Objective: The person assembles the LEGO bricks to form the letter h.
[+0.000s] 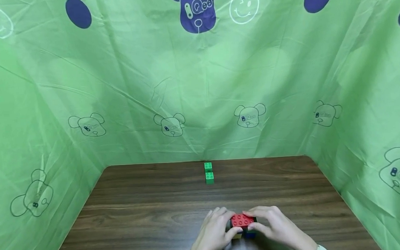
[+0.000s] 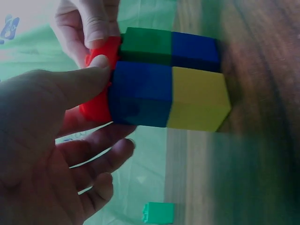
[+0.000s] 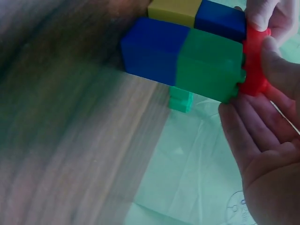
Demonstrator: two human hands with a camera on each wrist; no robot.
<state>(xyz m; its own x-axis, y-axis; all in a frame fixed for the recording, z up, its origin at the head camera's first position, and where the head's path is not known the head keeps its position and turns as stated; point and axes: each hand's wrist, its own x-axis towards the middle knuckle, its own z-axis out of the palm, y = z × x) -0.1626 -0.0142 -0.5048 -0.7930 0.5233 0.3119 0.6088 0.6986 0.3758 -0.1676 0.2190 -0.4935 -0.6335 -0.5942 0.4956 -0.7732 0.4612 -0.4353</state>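
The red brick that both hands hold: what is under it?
Under the red brick is a stack of four blocks: green and blue directly below it, then another blue and yellow. Whether the studs are pressed in fully is hidden.

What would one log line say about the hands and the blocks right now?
left hand: holds red block | right hand: holds red block | red block: on blue, green, yellow stack | green blocks: far on table, untouched

two green bricks (image 1: 209,173) sit at twelve o'clock on the wooden table (image 1: 139,203). a green printed cloth (image 1: 150,86) surrounds it.
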